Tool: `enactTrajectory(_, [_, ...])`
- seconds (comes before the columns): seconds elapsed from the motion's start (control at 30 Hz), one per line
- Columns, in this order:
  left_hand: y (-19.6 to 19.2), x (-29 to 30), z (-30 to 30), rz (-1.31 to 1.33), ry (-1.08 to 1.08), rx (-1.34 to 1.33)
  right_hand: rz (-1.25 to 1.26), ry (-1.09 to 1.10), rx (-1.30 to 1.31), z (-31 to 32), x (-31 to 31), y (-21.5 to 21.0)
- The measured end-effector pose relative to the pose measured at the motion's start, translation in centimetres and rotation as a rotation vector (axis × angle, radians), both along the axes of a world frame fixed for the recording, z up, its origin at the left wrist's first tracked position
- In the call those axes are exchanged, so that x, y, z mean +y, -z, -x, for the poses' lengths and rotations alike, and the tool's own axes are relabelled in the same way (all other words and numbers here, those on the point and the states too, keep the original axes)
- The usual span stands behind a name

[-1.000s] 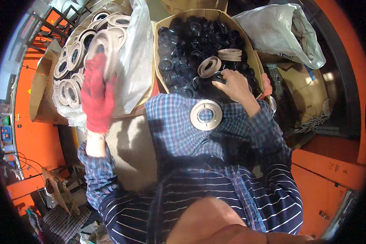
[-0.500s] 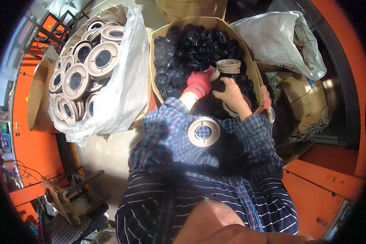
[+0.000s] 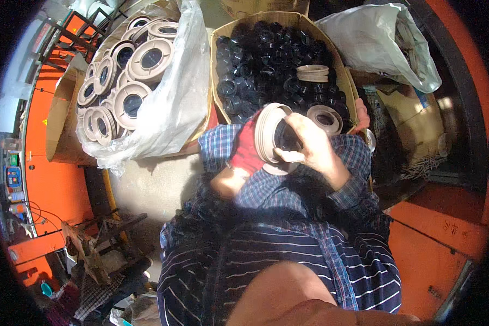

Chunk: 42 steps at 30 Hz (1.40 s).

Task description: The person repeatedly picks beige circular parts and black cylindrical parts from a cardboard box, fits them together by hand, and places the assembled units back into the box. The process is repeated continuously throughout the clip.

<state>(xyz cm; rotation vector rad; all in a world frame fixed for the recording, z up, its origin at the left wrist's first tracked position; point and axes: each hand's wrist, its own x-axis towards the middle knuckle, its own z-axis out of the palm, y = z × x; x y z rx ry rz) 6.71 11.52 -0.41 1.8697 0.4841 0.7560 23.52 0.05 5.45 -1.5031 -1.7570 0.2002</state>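
Observation:
My left hand [image 3: 248,148], in a red glove, grips a beige ribbed ring [image 3: 265,130] from its left side, just above my lap. My bare right hand [image 3: 313,142] has its thumb and fingers on a black round plastic piece [image 3: 287,136] in the ring's middle. Below them, another beige ring [image 3: 280,167] shows only its lower edge. Past my hands stands a cardboard box [image 3: 218,103] full of black plastic pieces [image 3: 266,70]. A short stack of beige rings [image 3: 313,73] lies on these pieces. One more beige ring [image 3: 325,118] sits by the box's near right corner.
At the left, a white plastic-lined container [image 3: 185,103] is heaped with beige rings with dark centres [image 3: 131,106]. A white sack [image 3: 377,41] lies at the back right. A pinkish glove-like thing [image 3: 361,114] hangs at the box's right edge. A wooden stool [image 3: 100,244] stands lower left.
Both hands have come back from the box of black pieces to above my lap. My left hand now holds a beige ring upright, with my right hand at its middle.

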Motion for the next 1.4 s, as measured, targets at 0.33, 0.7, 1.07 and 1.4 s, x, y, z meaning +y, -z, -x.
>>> enactTrajectory(0.33, [-5.2, -7.8, 1.7, 0.048, -0.13, -0.158, 0.142, 0.249, 0.982, 3.6, -2.8, 2.9])
enactTrajectory(0.7, [-3.6, -9.2, 2.5, 0.542, -0.153, -0.055, 0.225, 0.316, 0.337, 2.7, -4.0, 3.1])
enactTrajectory(1.07, [-4.1, -9.4, 4.3, 0.644, -0.066, -0.126, 0.184, 0.209, 0.259, 2.2, -6.2, 2.7])
enactTrajectory(1.4, [-4.8, -8.8, 5.1, 0.719, 0.001, -0.192, 0.225, 0.17, 0.025, 3.0, -5.3, 1.9])
